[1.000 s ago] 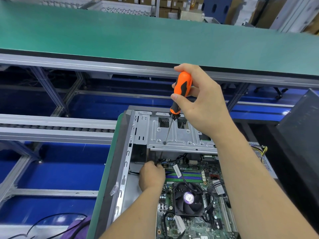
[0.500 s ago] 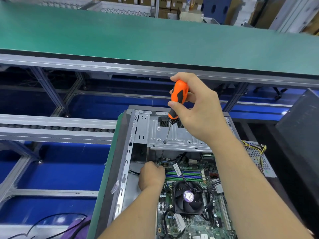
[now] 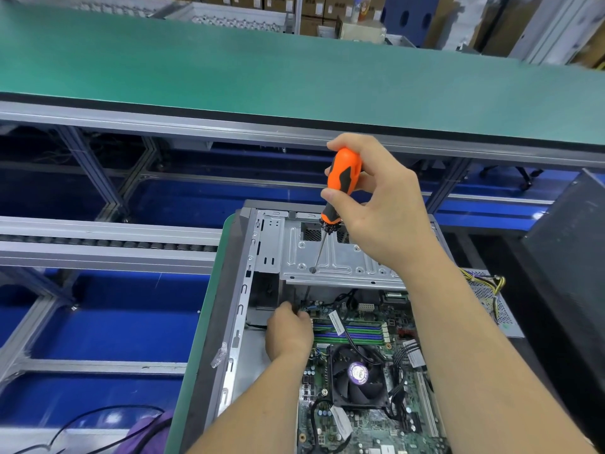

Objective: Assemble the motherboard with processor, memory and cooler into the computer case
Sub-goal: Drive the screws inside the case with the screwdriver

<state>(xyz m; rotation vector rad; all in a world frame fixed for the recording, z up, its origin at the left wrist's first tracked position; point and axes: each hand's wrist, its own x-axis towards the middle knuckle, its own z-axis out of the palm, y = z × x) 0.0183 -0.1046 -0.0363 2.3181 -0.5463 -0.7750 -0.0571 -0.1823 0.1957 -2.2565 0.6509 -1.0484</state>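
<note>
The head camera is looking down into an open case (image 3: 244,290) lying on a green mat (image 3: 196,348). The right hand (image 3: 379,204) is gripping an orange screwdriver (image 3: 342,181), with thumb and fingers curled round the handle. Its thin shaft is going down through a hole in the metal tray (image 3: 343,260). The left hand (image 3: 288,332) is sitting inside the case with its fingers curled at the top corner of the board (image 3: 370,424); what it is holding is hidden. The fan (image 3: 358,375) is sitting on the board, below the memory slots (image 3: 350,332).
</note>
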